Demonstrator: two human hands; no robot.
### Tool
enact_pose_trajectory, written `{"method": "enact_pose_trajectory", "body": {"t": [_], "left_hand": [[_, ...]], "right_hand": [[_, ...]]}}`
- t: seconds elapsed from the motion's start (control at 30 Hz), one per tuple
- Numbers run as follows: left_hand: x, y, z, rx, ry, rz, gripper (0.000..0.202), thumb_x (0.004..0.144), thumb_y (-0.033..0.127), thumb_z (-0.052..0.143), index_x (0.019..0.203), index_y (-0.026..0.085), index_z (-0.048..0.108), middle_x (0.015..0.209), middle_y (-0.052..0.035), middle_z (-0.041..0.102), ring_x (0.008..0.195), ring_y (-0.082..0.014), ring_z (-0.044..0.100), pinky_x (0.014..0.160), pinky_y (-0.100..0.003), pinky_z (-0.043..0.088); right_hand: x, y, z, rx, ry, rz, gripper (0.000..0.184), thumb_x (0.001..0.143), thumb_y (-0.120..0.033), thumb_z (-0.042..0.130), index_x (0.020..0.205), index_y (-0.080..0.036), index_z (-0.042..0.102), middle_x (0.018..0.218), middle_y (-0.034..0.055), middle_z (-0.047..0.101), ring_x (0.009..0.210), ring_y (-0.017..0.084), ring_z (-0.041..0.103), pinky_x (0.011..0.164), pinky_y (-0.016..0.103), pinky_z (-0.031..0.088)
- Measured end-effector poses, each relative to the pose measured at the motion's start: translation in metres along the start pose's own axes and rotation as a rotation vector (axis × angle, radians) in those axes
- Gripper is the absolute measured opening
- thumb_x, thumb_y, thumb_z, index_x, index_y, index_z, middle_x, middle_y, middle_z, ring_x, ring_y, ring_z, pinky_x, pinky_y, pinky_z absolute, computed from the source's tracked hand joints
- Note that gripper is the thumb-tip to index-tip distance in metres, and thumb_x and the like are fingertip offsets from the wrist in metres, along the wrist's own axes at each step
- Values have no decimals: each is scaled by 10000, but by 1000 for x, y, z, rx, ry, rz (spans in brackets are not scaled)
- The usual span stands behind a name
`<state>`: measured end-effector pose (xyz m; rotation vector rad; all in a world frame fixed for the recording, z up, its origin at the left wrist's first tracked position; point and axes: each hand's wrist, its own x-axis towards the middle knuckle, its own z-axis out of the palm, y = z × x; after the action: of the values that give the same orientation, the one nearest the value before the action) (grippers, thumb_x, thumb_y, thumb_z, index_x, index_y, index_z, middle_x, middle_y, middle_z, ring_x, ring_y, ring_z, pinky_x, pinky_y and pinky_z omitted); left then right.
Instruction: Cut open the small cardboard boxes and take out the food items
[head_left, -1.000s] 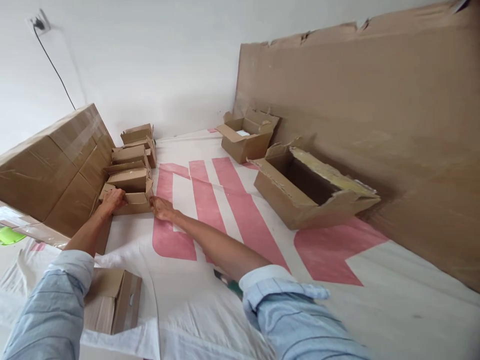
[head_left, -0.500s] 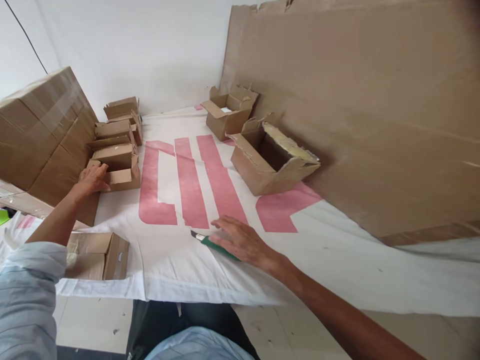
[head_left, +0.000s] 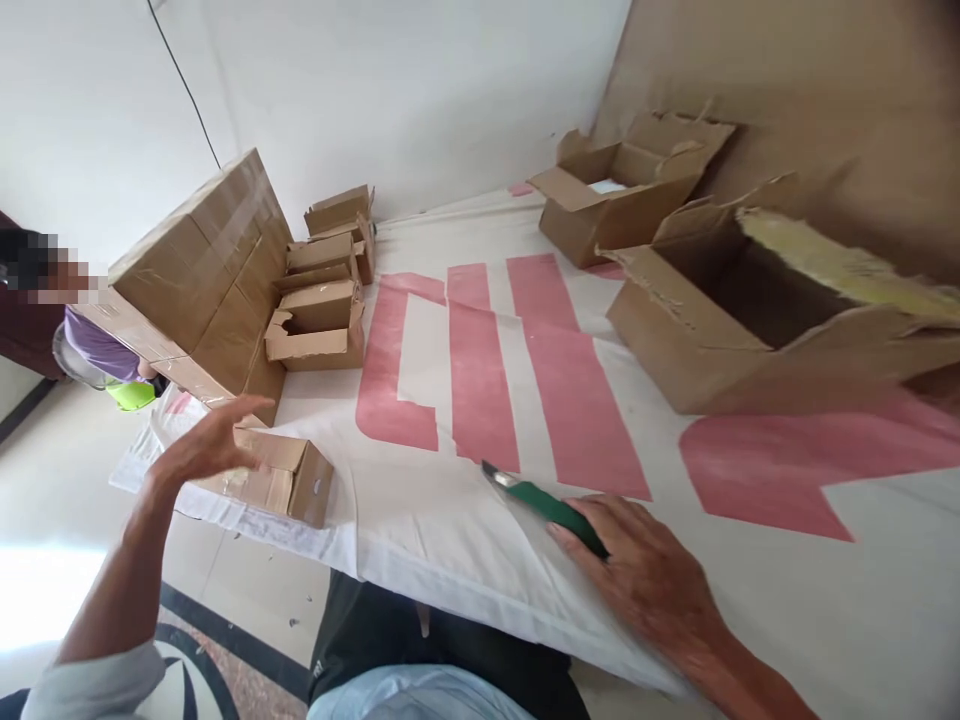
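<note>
My right hand [head_left: 649, 570] has its thumb and fingers closed round the rear of a green utility knife [head_left: 551, 508], whose blade is out and points away to the left, low over the cloth. My left hand [head_left: 214, 440] is open, fingers and thumb apart, over a closed small cardboard box [head_left: 296, 478] at the table's front left. It partly covers that box; whether it touches it I cannot tell. Behind it, an open small box [head_left: 319, 345] stands at the front of a row of open boxes [head_left: 322, 252].
A large taped carton [head_left: 225, 255] stands on the left. Two open boxes, one torn-edged [head_left: 690, 340] and one farther back [head_left: 592, 215], sit on the right before a big cardboard sheet [head_left: 825, 60]. A person [head_left: 105, 345] is beyond the table's left end.
My left hand has left the open box in the row and come over the closed box. My right hand has closed on the utility knife. The view has swung left.
</note>
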<state>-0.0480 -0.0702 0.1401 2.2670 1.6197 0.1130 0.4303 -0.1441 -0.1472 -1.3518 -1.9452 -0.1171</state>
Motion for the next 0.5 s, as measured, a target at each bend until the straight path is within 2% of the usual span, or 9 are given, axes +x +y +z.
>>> {"method": "enact_pose_trajectory", "body": {"t": [0.1, 0.17, 0.23, 0.3, 0.37, 0.43, 0.5], "left_hand": [[-36, -2, 22, 69, -140, -49, 1108, 684, 508, 965, 1639, 336, 429, 1694, -158, 457, 1555, -428, 424, 1226, -627, 400], [-43, -3, 37, 173, -189, -85, 1220, 665, 390, 976, 1687, 358, 311, 1764, -172, 321, 1620, -462, 284, 1239, -718, 304], [-39, -5, 47, 271, -188, -82, 1266, 641, 294, 962, 1696, 358, 264, 1781, -185, 265, 1639, -489, 207, 1224, -750, 273], [-31, -5, 51, 340, -156, -19, 1217, 640, 248, 923, 1681, 316, 294, 1735, -211, 342, 1619, -492, 258, 1217, -711, 298], [-21, 0, 55, 378, -112, 61, 1135, 648, 258, 887, 1649, 249, 352, 1623, -234, 470, 1534, -477, 414, 1199, -656, 342], [-11, 13, 65, 384, -56, 123, 1089, 654, 317, 879, 1619, 195, 390, 1519, -240, 544, 1411, -455, 539, 1175, -626, 376], [-1, 38, 84, 356, 8, 161, 1086, 660, 423, 896, 1598, 169, 411, 1472, -242, 570, 1338, -449, 582, 1150, -619, 402]], "right_hand": [[7, 10, -4, -38, 62, 10, 350, 1099, -461, 463, 1069, -183, 673, 938, 130, 727, 875, 303, 684, 755, 409, 544], [10, 18, -4, -60, 73, 40, 358, 1092, -475, 474, 1063, -184, 680, 933, 147, 732, 879, 317, 682, 763, 420, 546], [10, 25, 0, -76, 82, 72, 363, 1082, -488, 479, 1060, -191, 686, 941, 166, 743, 888, 335, 681, 783, 438, 547], [8, 29, 6, -85, 85, 93, 352, 1071, -488, 486, 1064, -200, 688, 953, 175, 751, 897, 348, 684, 801, 452, 545], [6, 31, 12, -97, 99, 89, 335, 1063, -475, 492, 1069, -202, 686, 948, 173, 751, 887, 350, 681, 805, 459, 543], [4, 32, 16, -108, 108, 89, 332, 1056, -470, 494, 1076, -198, 683, 954, 166, 746, 886, 345, 675, 805, 458, 542], [3, 32, 17, -112, 98, 118, 330, 1047, -470, 498, 1070, -198, 683, 943, 152, 732, 875, 334, 660, 789, 450, 535]]}}
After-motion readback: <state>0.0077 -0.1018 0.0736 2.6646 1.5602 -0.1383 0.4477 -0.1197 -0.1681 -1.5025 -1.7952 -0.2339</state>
